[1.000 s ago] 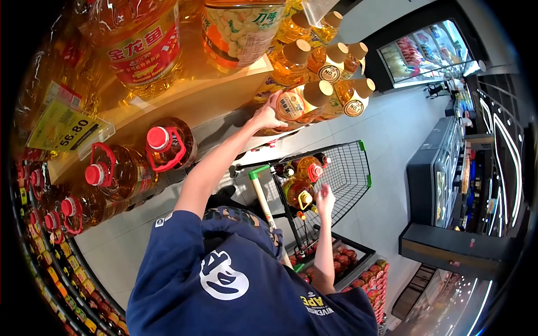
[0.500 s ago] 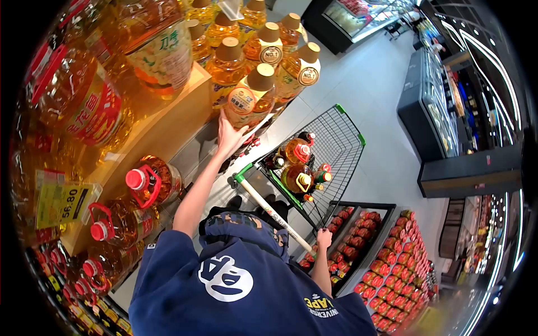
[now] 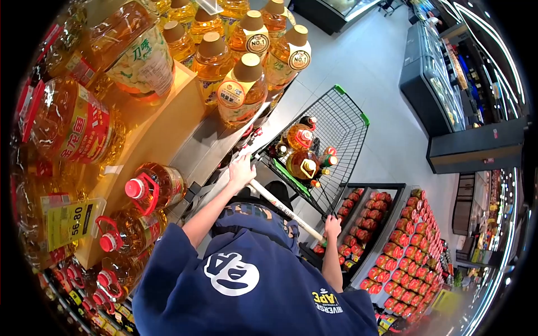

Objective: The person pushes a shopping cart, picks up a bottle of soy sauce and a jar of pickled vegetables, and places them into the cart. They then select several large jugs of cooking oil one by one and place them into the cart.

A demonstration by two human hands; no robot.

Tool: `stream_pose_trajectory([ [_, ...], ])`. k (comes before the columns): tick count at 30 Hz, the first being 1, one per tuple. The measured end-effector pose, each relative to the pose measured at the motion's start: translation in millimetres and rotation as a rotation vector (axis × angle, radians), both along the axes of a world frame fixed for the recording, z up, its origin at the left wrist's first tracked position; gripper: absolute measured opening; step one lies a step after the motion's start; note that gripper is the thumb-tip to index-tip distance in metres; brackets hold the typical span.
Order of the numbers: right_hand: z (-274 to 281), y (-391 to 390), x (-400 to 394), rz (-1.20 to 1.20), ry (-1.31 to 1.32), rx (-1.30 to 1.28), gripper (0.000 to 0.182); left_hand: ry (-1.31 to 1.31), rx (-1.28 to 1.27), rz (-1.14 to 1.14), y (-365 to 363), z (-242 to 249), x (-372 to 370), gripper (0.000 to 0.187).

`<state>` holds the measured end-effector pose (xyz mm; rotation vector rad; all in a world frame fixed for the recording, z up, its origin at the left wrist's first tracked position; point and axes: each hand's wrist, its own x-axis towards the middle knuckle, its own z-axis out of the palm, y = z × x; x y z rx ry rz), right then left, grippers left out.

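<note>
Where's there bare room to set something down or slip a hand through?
The cart has bare mesh between its bottle cluster and its far green corners. Grey floor lies open beyond the cart's right side. It's crowded among the gold-capped bottles and stacked red-lidded jars.

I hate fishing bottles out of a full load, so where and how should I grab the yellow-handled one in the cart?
I'd come from above, over the handlebar, and grip the yellow handle. It sits at the bottle's top, facing up, while neighbours such as the red-handled bottle crowd its body.
</note>
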<state>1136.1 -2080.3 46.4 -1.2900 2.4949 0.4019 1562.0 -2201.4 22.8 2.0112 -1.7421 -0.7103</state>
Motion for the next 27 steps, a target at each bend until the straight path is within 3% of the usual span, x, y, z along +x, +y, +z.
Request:
stream_pose_trajectory([
  [14, -17, 2, 3, 0.069, 0.212, -0.082, 0.044, -0.026, -0.076, 0.053, 4, -9, -1, 0.045],
  [27, -16, 3, 6, 0.064, 0.23, -0.153, 0.044, 0.009, -0.115, 0.059, 5, -14, -2, 0.046],
])
